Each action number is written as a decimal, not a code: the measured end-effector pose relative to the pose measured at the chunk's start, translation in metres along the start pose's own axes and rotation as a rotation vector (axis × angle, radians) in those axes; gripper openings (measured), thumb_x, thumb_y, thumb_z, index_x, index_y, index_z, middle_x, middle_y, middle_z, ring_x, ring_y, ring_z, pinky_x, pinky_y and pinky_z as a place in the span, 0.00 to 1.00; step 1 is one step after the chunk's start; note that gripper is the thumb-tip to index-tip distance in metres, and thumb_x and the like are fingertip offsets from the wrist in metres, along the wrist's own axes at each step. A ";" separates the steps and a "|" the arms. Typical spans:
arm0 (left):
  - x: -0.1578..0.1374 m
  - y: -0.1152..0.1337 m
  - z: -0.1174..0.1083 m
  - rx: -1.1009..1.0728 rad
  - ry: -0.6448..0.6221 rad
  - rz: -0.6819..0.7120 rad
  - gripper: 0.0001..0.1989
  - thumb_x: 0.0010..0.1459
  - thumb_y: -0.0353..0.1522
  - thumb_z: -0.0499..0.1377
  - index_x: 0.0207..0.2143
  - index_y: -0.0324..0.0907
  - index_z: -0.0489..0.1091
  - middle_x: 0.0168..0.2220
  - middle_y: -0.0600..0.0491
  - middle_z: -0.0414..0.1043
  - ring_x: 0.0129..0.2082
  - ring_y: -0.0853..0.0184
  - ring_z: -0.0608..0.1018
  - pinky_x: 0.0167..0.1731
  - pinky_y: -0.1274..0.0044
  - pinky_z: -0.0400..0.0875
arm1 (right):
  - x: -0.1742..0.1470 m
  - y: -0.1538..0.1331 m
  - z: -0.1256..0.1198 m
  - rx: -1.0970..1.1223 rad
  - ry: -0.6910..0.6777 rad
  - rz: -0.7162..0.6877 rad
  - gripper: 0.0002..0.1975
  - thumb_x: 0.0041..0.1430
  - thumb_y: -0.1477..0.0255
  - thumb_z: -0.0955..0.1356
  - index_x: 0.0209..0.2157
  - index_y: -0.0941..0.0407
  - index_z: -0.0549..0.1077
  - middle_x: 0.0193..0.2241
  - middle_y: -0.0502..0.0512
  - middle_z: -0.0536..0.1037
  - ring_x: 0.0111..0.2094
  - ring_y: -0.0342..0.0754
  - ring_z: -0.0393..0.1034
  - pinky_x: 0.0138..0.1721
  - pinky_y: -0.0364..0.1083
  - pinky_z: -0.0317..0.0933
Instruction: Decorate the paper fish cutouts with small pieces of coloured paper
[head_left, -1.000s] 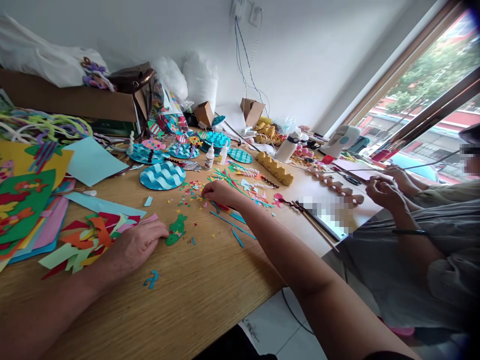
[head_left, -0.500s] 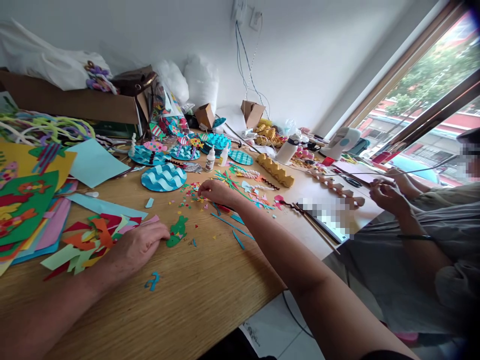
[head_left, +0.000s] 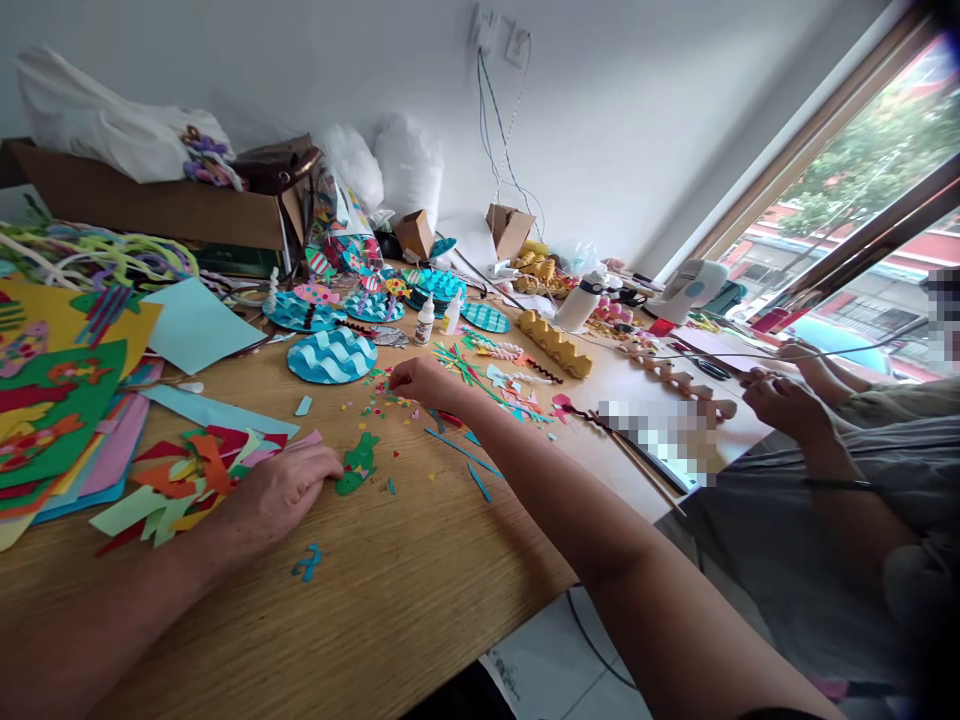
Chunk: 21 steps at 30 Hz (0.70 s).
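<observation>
My left hand (head_left: 298, 486) rests on the wooden table with its fingers curled together, fingertips at the edge of a green paper fish (head_left: 358, 465). What may lie under those fingers is hidden. My right hand (head_left: 414, 378) reaches forward, its fingers drawn together in a pinch over scattered small coloured paper bits (head_left: 381, 398). Anything between these fingertips is too small to make out. Just beyond is a round blue plate with wavy paper strips (head_left: 332, 357). Cut paper scraps (head_left: 176, 480) lie beside my left hand.
Two glue bottles (head_left: 424, 320) stand behind my right hand. Coloured sheets (head_left: 90, 440) are piled at left, and a cardboard box (head_left: 157, 205) stands behind them. A white bottle (head_left: 580, 303) and yellow egg-carton strip (head_left: 555, 343) are farther right. Another person's hands (head_left: 776, 400) work there.
The view has shifted slightly, so the scene sits a little farther right. My right hand has moved slightly left over the paper bits. My left hand stays beside the green fish.
</observation>
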<state>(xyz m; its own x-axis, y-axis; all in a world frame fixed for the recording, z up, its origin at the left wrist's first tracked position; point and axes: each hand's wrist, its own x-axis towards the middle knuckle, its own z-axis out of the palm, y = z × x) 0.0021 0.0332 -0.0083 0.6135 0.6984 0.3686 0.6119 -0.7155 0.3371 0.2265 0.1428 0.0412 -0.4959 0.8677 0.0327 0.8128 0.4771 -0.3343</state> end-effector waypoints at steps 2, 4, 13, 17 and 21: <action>0.000 0.000 0.000 -0.004 -0.008 -0.007 0.15 0.56 0.28 0.42 0.31 0.43 0.69 0.35 0.55 0.74 0.39 0.68 0.75 0.56 0.70 0.55 | 0.007 -0.004 0.004 -0.091 -0.041 -0.043 0.09 0.49 0.72 0.66 0.33 0.57 0.76 0.29 0.51 0.77 0.29 0.41 0.67 0.27 0.39 0.52; 0.000 0.001 -0.001 -0.013 -0.010 -0.015 0.15 0.56 0.28 0.42 0.31 0.43 0.69 0.35 0.55 0.74 0.39 0.68 0.75 0.55 0.70 0.57 | 0.012 -0.008 0.005 -0.162 -0.062 -0.048 0.10 0.50 0.70 0.66 0.34 0.56 0.76 0.29 0.52 0.77 0.30 0.42 0.67 0.27 0.39 0.51; 0.004 0.006 -0.007 -0.011 -0.014 -0.024 0.16 0.55 0.28 0.42 0.29 0.42 0.69 0.33 0.54 0.75 0.37 0.65 0.76 0.52 0.67 0.62 | 0.000 0.001 -0.005 -0.250 -0.064 0.019 0.10 0.48 0.75 0.64 0.32 0.57 0.76 0.28 0.52 0.76 0.29 0.42 0.66 0.25 0.40 0.49; 0.003 0.004 -0.005 -0.018 -0.011 -0.019 0.16 0.55 0.28 0.42 0.29 0.42 0.69 0.33 0.54 0.75 0.37 0.66 0.76 0.52 0.67 0.61 | -0.007 0.014 -0.008 -0.243 -0.013 0.082 0.11 0.49 0.75 0.63 0.32 0.57 0.76 0.31 0.52 0.77 0.32 0.43 0.67 0.28 0.39 0.52; 0.001 0.000 -0.001 -0.013 0.001 -0.013 0.15 0.55 0.28 0.42 0.30 0.43 0.69 0.33 0.55 0.75 0.37 0.68 0.76 0.54 0.69 0.58 | -0.008 0.032 -0.006 -0.243 0.065 0.178 0.14 0.49 0.78 0.61 0.35 0.56 0.75 0.35 0.53 0.76 0.36 0.44 0.67 0.34 0.40 0.55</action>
<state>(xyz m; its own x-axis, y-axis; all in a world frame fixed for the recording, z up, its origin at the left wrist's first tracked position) 0.0021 0.0334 -0.0070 0.6046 0.7079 0.3652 0.6135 -0.7062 0.3533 0.2582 0.1523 0.0357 -0.3246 0.9442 0.0563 0.9385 0.3289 -0.1051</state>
